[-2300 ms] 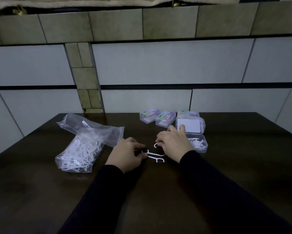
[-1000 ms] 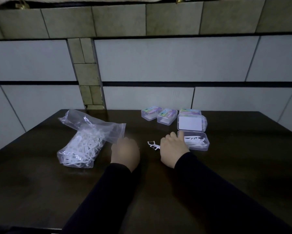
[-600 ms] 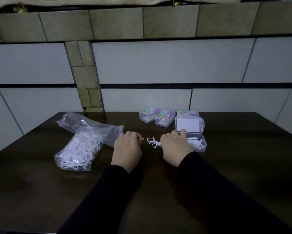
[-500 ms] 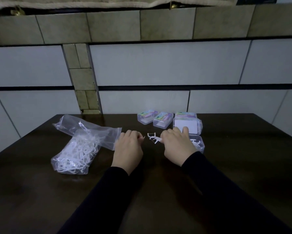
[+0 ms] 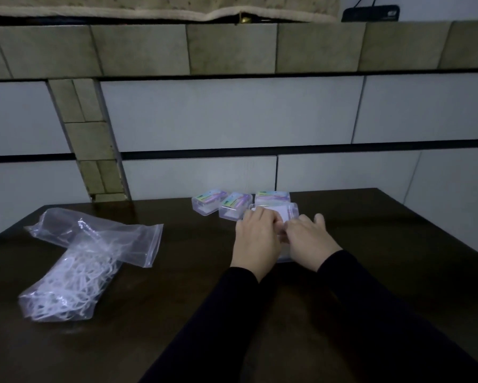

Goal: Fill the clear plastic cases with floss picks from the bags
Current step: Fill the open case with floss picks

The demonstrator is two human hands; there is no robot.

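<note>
Surroundings: tiled wall (image 5: pixel 232 114) in grey and olive, low light, dark wooden desk (image 5: pixel 149 313) in front of it.
Supply: clear zip bag (image 5: pixel 75 269) of white floss picks (image 5: pixel 72 280) lies at the left of the desk, well apart from both hands; its mouth points toward the centre.
Finished stock: three closed cases with coloured labels (image 5: pixel 233 204) stand in a row at the far edge, just behind the hands.
Case in work: open case (image 5: pixel 283 254), mostly covered by the hands; its raised lid (image 5: pixel 286 210) shows behind the fingers.
Left hand (image 5: pixel 255 239): palm down over the left part of the case, fingers curled toward the lid. Grip: cannot tell whether it pinches anything.
Right hand (image 5: pixel 309 239): palm down over the case, thumb spread to the right. Grip: contents hidden; cannot tell.
Step in hand (judgement): loading or levelling picks inside the open case.
Fill level: hidden by the hands.
Next move (judgement): if the case is full, fold the lid down and press it shut; otherwise reach left to the bag for more picks.
Caution: loose picks may catch under the lid edge.
</note>
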